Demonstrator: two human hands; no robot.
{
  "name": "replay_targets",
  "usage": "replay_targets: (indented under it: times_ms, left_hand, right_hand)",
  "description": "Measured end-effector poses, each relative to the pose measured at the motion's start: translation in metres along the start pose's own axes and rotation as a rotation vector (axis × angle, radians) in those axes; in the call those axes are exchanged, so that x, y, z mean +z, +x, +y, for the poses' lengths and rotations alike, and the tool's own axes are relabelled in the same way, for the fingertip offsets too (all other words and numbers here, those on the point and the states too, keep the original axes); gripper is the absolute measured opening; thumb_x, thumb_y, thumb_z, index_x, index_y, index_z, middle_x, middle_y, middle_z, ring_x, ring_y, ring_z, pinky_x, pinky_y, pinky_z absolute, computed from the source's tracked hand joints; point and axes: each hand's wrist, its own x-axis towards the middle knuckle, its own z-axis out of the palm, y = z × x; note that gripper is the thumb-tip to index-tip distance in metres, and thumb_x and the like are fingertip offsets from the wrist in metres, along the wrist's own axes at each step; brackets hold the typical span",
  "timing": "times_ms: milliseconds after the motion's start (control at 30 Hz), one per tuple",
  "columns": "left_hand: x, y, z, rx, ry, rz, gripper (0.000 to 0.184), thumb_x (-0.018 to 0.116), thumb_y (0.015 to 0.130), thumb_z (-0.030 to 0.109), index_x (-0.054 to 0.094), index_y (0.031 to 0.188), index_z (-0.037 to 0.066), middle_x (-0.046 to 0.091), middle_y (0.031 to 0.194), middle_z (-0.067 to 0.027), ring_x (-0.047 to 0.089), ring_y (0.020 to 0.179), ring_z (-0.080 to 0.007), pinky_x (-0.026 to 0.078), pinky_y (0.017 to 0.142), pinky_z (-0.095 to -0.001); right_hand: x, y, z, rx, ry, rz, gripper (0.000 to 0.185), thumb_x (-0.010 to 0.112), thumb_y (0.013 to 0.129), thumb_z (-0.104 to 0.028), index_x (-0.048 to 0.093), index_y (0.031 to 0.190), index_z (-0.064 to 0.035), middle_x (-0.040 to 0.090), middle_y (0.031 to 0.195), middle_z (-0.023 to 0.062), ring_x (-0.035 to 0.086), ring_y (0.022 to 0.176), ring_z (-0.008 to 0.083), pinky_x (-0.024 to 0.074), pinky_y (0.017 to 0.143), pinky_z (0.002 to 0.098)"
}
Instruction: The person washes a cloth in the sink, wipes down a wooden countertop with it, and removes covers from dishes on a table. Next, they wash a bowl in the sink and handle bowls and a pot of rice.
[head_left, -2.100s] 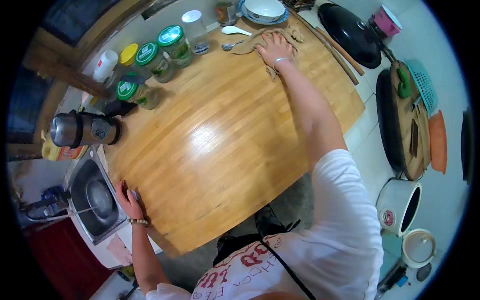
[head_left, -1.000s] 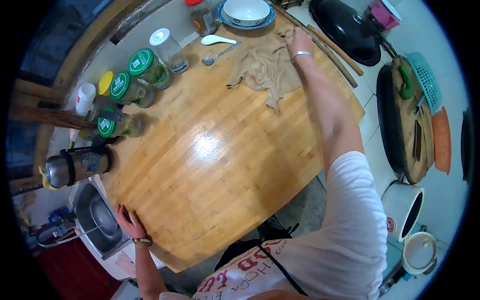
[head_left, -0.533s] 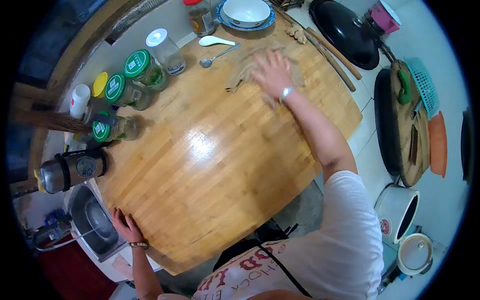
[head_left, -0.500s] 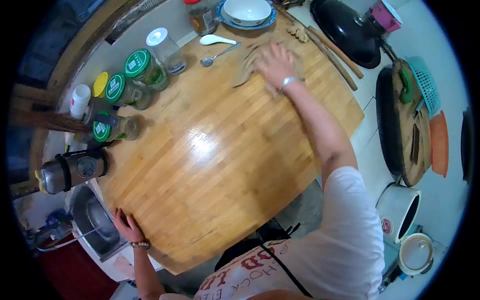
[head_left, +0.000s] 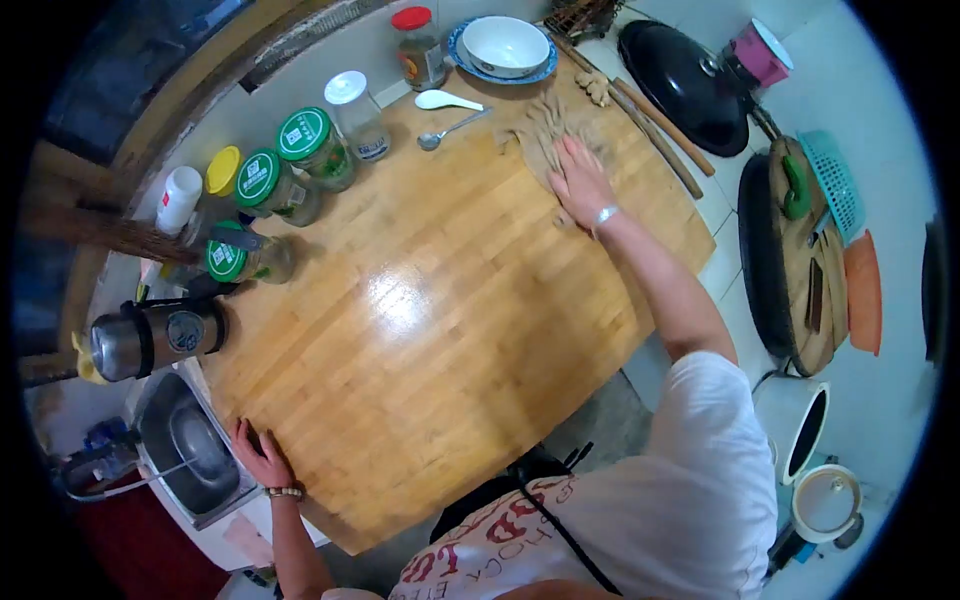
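A crumpled tan cloth [head_left: 540, 130] lies on the far right part of the wooden tabletop [head_left: 400, 370]. My right hand [head_left: 580, 183] holds it down against the wood, fingers stretched forward over it and the palm hiding part of it. At the near left corner, my left hand [head_left: 262, 458] rests on the table edge beside the sink, fingers apart and holding nothing. Left of the cloth are a metal spoon [head_left: 430, 141] and a white spoon [head_left: 445, 100].
Green-lidded jars [head_left: 315, 150] and a steel flask [head_left: 160, 338] line the left side. A bowl [head_left: 505, 45] on a blue plate, a red-lidded jar [head_left: 420, 60], ginger [head_left: 594, 88] and wooden sticks [head_left: 665, 130] sit at the back. The sink [head_left: 190, 445] is at left.
My right hand has shifted slightly right and nearer on the cloth, which now spreads out more beyond the fingers. The view has tilted a little; my left hand stays at the corner.
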Motion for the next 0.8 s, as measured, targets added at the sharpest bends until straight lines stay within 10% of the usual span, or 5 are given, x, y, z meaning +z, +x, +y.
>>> replay_targets:
  times_ms: [267,600,667,800]
  left_hand:
    - [0.001,0.000,-0.005,0.026,-0.020,-0.009,0.037,0.050,0.086,0.020,0.049,0.115,-0.001,0.043,0.127,-0.0194,0.040,0.117,-0.0338,0.030,0.101,-0.0412]
    - [0.004,-0.005,-0.018,0.010,-0.023,-0.001,0.036,0.052,0.085,0.020,0.050,0.115,-0.001,0.045,0.125,-0.0193,0.042,0.115,-0.0343,0.033,0.099,-0.0408]
    - [0.001,-0.005,-0.017,-0.001,-0.063,-0.006,0.036,0.052,0.085,0.020,0.050,0.115,0.000,0.045,0.125,-0.0192,0.042,0.115,-0.0342,0.033,0.099,-0.0408]
    - [-0.001,-0.001,-0.005,0.001,-0.032,-0.001,0.036,0.052,0.085,0.020,0.050,0.115,-0.001,0.046,0.125,-0.0192,0.042,0.116,-0.0337,0.032,0.100,-0.0408]
  right_hand:
    - [-0.002,0.100,-0.015,0.226,-0.131,-0.081,0.044,0.048,0.085,-0.028,0.044,0.125,-0.0102,0.038,0.134,0.0130,0.033,0.126,0.0312,0.0288,0.101,0.0430]
    - [-0.065,0.009,-0.057,0.265,0.390,0.285,0.027,0.054,0.078,-0.028,0.063,0.092,-0.0059,0.058,0.101,0.0135,0.048,0.104,0.0323,0.0389,0.088,0.0444]
    - [-0.093,-0.002,-0.101,-0.185,0.143,-0.183,0.032,0.053,0.080,-0.030,0.060,0.101,-0.0061,0.055,0.112,0.0136,0.044,0.111,0.0309,0.0362,0.091,0.0463]
    - [-0.017,0.015,-0.116,-0.437,0.036,0.098,0.037,0.050,0.083,-0.029,0.055,0.113,-0.0085,0.047,0.125,0.0123,0.039,0.119,0.0297,0.0335,0.094,0.0467]
